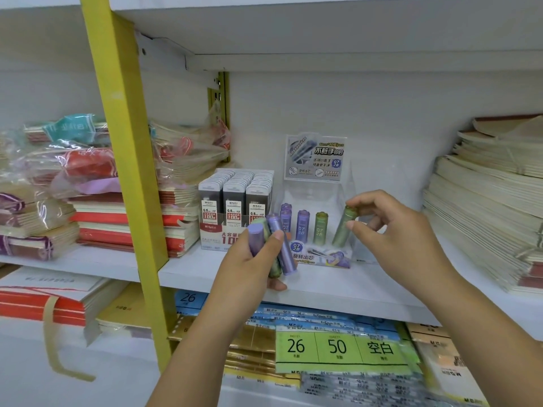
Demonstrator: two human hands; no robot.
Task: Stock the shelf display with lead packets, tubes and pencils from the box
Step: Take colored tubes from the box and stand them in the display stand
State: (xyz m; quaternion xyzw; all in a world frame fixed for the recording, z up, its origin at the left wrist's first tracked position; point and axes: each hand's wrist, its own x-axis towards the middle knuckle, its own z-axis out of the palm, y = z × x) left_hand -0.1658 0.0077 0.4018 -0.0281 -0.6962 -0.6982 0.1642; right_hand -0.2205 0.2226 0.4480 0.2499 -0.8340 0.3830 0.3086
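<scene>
Curled tight in the left hand (249, 259), fingers and thumb wrapped round it: a bundle of purple and green plastic lead tubes (282, 245), slanted, just in front of the red-and-white cardboard tray of grey lead packets (233, 198). Pinched near its cap between thumb and fingertips of the right hand (390, 230): a single green translucent lead tube (343, 229), tilted, lower end down at the right end of the clear plastic display stand (311, 192); whether seated in a slot or not, impossible to tell. Already upright in the stand: several purple tubes (302, 226) and one green tube (320, 229), behind a printed front strip marked 07 2B and below a printed header card (316, 158). Stand and packet tray side by side, very close, on the white shelf (199, 268). To the left, past a yellow metal upright (126, 142), stacks of red-and-cream notebooks (117, 221), some in clear wrap. To the right, a tall slanting stack of cream-edged notebooks (484, 207). On the shelf below, blue and green paper packs (338, 348) labelled 26 and 50.
</scene>
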